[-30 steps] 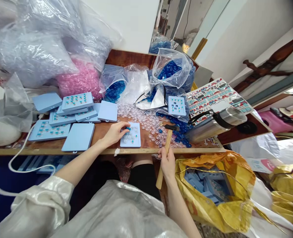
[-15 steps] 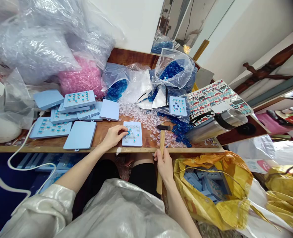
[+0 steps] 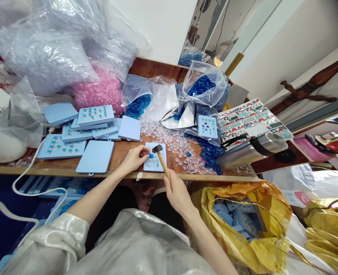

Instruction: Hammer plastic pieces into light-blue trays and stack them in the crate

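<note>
A small light-blue board with rows of sockets lies near the front edge of the wooden table. My left hand pinches a small blue cap against the board's left side. My right hand grips the wooden handle of a small hammer. Its dark head hangs over the board, right beside the blue cap.
Several more light-blue boards lie stacked to the left. Clear caps and blue caps are scattered to the right, beside a steel flask. Plastic bags of caps fill the back. A yellow sack sits at lower right.
My right hand swung the hammer from the table's right side, leftward over the board beside the blue cap. My left hand stayed on the board's left side.
</note>
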Available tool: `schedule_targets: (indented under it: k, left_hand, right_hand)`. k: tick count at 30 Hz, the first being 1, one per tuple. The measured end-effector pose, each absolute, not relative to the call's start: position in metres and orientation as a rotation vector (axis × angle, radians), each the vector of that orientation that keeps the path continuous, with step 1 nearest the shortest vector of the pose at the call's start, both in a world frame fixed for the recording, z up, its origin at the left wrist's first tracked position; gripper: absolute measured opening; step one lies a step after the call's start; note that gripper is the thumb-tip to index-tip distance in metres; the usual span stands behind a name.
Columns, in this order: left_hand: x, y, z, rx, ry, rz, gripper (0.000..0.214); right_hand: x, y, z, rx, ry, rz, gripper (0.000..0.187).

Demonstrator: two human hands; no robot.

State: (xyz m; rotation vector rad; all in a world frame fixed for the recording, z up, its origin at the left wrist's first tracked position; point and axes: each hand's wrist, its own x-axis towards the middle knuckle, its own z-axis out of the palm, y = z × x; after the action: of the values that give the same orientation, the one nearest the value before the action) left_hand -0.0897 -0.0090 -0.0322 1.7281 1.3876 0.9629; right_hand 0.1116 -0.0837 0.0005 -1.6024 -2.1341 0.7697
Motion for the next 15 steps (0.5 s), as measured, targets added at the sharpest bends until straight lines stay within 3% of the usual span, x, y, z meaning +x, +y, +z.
schedule_targets:
  k: [7, 10, 15]
  left_hand:
    - [-0.113, 0.073, -0.008, 2.145, 1.615, 1.071, 0.023]
    - [-0.124, 0.131, -0.002, 2.272, 1.921, 0.816, 0.033]
    - [-0.129, 0.174, -0.005, 2.224, 2.155, 0.508, 0.03]
  right_hand:
    - [0.128, -0.074, -0.009, -1.506, -1.989, 0.734, 0.032]
    - [0.132, -0.066, -0.017, -1.533, -1.876, 0.714, 0.034]
    - [0.134, -0.061, -0.031, -1.581, -1.826, 0.759, 0.035]
